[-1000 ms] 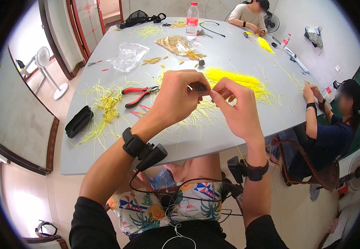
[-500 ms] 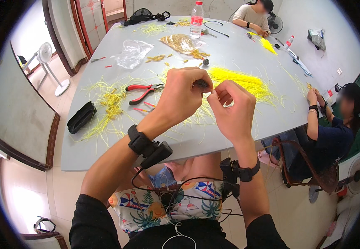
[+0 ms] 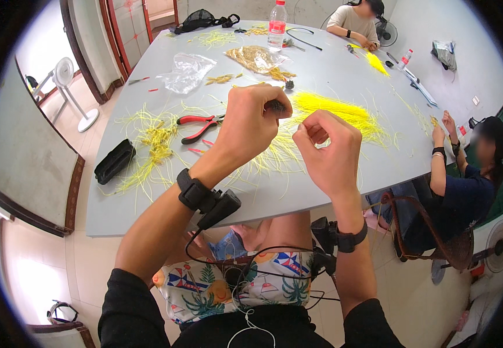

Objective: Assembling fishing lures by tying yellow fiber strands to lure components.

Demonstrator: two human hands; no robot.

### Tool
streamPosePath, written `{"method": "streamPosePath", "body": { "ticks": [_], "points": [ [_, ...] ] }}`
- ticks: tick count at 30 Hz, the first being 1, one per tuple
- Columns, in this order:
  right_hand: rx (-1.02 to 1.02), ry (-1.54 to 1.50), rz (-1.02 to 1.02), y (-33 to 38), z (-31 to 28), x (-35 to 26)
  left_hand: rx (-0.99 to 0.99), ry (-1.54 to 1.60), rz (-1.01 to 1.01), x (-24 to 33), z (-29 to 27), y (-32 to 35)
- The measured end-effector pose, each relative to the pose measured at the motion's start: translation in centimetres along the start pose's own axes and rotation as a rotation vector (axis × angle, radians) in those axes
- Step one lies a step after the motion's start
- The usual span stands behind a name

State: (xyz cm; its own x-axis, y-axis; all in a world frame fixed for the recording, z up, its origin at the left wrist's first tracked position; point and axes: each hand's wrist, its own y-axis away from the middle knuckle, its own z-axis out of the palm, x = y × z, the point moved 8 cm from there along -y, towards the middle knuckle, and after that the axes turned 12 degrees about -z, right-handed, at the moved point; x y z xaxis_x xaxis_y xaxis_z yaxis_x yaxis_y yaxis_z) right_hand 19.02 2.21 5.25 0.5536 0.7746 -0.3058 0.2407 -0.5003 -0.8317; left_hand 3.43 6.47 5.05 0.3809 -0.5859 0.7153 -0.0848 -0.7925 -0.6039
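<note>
Centre frame: left hand (image 3: 250, 124) fingers closed on a small dark piece (image 3: 276, 106); right hand (image 3: 328, 152) fingers pinched, contents unclear. Above the counter (image 3: 332, 69). Upper centre, clear bag (image 3: 255, 58) holds brownish pieces.

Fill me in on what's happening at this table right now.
A person seated at a grey table has both hands raised above it. The left hand pinches a small dark piece at its fingertips; the right hand is curled shut beside it, and what it holds is too small to tell. Under them lie loose yellow strands. Red-handled pliers and a black case sit to the left. Two other people work at the far and right edges.
</note>
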Motion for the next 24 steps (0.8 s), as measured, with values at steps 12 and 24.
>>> {"method": "streamPosePath", "body": {
  "ticks": [12,24],
  "points": [
    [-0.039,-0.212,0.137,-0.5,-2.0,0.7,-0.291,0.477,-0.436,-2.9,0.1,-1.3],
    [-0.358,-0.222,0.186,0.2,-1.1,2.7,-0.310,0.372,-0.682,-6.1,0.3,-0.5]
  ]
}}
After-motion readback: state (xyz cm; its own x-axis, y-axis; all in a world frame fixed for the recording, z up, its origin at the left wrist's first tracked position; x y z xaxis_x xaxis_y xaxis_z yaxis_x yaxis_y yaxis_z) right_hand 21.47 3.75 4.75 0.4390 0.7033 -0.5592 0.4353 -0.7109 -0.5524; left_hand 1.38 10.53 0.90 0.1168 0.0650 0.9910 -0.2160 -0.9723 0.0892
